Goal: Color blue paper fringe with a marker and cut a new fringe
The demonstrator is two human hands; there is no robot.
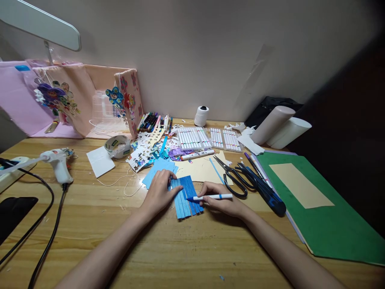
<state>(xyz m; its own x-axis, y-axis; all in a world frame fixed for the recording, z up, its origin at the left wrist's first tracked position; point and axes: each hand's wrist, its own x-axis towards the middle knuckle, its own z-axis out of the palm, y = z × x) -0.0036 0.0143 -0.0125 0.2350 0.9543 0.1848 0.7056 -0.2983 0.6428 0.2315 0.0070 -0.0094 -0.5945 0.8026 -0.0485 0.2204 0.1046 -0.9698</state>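
A fan of blue paper strips (187, 197) lies on the wooden table (168, 249). My left hand (161, 192) presses flat on its left side, fingers spread over the strips. My right hand (224, 202) holds a blue-tipped white marker (210, 197) sideways, its tip touching the strips' right edge. A light blue paper sheet (158, 167) lies under and behind the strips, beside a cream sheet (200, 168).
Black scissors (237, 178) and a dark utility knife (269, 196) lie right of my hand. A green folder (327, 224) with cream paper covers the right. Marker trays (207, 138), paper scraps, a tape roll (118, 145) and a glue gun (58, 160) with cord sit left and behind.
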